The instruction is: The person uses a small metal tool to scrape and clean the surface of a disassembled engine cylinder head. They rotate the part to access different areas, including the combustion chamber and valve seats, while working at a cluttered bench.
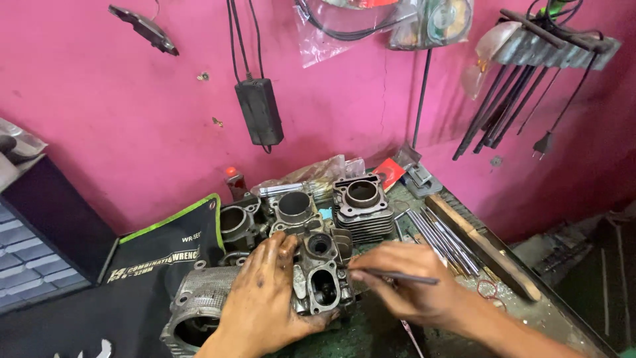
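As you look down through the head camera, your left hand (262,301) is clasped over the left flank of a grey engine casting (321,275) near the bench's front, fingers wrapped across its top, thumb at its lower edge. Your right hand (414,285) pinches a thin metal rod (397,276) between thumb and fingertips, the rod's free end sticking out toward 3 o'clock and the fingertips just beside the casting's right edge at 3 o'clock of it. Room is tight: a round finned housing (195,308) touches your left hand at 9 o'clock, three cylinder blocks (362,205) crowd 12 o'clock, and a black wrench roll (169,255) lies at 10 o'clock. A bundle of steel rods (440,238) and a wooden bar (483,246) run along the right, near the bench edge (563,311); the open surface is at 5 o'clock.
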